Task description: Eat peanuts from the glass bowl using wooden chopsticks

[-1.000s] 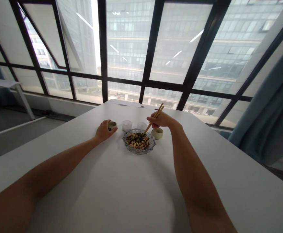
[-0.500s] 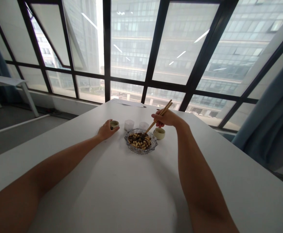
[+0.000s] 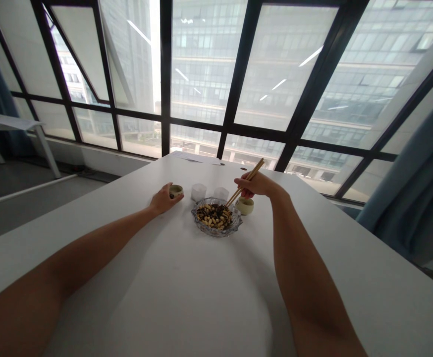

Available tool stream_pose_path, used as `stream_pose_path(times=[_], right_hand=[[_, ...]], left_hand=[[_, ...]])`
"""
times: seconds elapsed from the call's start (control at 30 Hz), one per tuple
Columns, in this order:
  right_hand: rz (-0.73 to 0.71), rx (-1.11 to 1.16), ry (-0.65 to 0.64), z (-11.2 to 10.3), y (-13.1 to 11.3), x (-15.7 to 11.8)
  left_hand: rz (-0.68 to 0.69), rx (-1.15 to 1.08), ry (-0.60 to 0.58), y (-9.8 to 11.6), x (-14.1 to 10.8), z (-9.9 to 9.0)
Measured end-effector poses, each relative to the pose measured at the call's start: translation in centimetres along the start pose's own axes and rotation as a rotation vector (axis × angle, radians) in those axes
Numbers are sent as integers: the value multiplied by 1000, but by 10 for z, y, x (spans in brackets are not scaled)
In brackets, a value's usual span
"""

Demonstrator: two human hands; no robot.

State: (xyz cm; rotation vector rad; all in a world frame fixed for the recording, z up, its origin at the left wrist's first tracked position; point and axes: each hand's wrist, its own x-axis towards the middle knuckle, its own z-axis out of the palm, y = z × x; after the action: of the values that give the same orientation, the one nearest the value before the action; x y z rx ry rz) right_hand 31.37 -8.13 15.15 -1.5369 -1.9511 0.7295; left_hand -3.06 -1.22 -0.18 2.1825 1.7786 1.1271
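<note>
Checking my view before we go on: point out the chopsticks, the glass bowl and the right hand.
chopsticks (image 3: 254, 171), head view, upper shafts
glass bowl (image 3: 218, 232), head view, near wall
right hand (image 3: 258, 184), head view, back

Chopsticks (image 3: 233, 198) in my right hand (image 3: 253, 184): wood in appearance, smooth. Bowl (image 3: 212, 231) under the chopstick tips: transparent, glossy, glass-like, ridged. Cup (image 3: 177, 189) within my left hand (image 3: 162, 200): ceramic-like, smooth. Tabletop (image 3: 187, 282) below both grips: smooth, low-sheen.

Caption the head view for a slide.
Right hand works wooden chopsticks at a clear scalloped glass bowl of mixed nuts.
</note>
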Motion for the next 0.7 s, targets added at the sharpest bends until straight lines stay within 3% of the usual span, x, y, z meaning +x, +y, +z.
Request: stream_pose_path(times=[0.43, 0.7], right_hand=[[20, -6, 8, 1, -4, -3], [-132, 149, 9, -6, -14, -10]], left_hand=[[10, -31, 12, -3, 1, 3], [253, -87, 139, -11, 6, 7]])
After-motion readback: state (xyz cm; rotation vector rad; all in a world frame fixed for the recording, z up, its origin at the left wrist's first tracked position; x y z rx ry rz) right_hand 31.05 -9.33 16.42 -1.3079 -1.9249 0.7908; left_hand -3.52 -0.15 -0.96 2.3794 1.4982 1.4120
